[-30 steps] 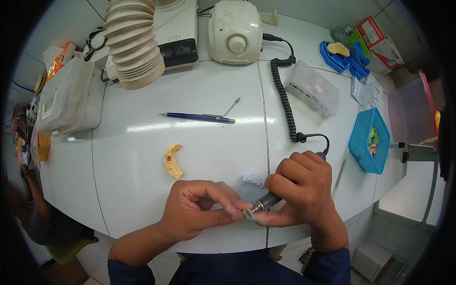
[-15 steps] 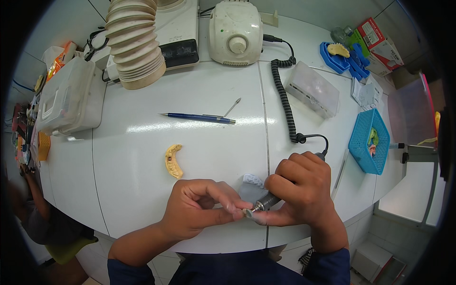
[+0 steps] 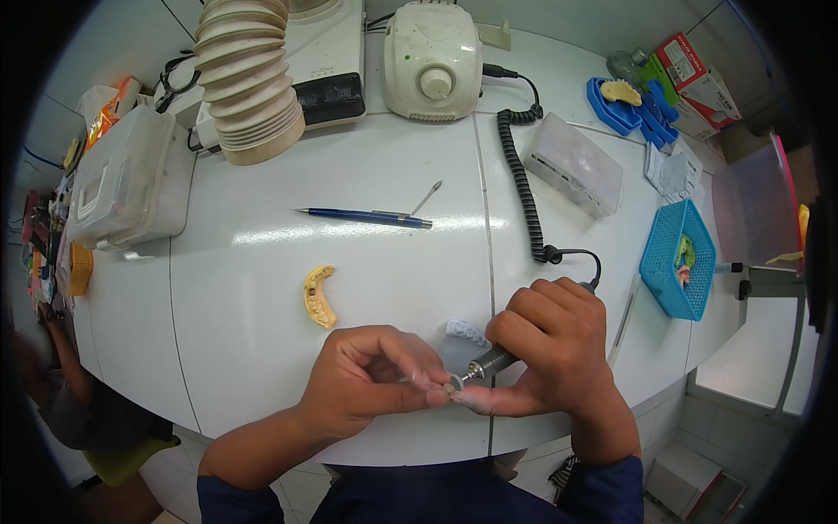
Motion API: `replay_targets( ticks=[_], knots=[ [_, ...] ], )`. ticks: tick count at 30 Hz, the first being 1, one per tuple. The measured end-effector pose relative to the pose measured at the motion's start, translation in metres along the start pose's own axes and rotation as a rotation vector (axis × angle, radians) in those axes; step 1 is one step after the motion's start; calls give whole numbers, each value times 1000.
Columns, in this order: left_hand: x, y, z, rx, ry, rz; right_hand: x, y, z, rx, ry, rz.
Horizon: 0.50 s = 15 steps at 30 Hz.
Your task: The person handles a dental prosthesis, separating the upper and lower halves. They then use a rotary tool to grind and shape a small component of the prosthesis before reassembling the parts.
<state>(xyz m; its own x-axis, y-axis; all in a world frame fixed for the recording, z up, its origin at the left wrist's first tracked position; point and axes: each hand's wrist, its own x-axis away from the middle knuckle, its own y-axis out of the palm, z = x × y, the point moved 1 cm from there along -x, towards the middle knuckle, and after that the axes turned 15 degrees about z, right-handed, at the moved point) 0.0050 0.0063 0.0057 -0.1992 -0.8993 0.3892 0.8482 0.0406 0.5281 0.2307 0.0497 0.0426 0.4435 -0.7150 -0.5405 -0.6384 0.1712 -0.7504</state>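
Head view: right hand (image 3: pixel 554 345) presses rotary handpiece (image 3: pixel 489 362) against left hand (image 3: pixel 371 375) fingertips.

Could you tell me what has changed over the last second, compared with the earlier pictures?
Almost nothing. The right hand still grips the rotary handpiece, its tip against the small piece pinched by the left hand; neither hand has visibly shifted. The blue pen, yellow dental cast and coiled cord stayed put.

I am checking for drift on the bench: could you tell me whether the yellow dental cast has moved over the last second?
No. The yellow dental cast lies in the same spot below the blue pen, left of the table seam.
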Motion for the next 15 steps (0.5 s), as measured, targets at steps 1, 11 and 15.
replay_targets(
  ticks=[1,11,15],
  knots=[
    [0,0,0,11,-23,4,0,0,0,-1,1,-2],
    [0,-1,-2,46,-53,1,2,0,0,-15,-8,-12],
    [-1,-1,-3,57,-51,-4,2,0,0,-6,-11,-14]
  ],
)
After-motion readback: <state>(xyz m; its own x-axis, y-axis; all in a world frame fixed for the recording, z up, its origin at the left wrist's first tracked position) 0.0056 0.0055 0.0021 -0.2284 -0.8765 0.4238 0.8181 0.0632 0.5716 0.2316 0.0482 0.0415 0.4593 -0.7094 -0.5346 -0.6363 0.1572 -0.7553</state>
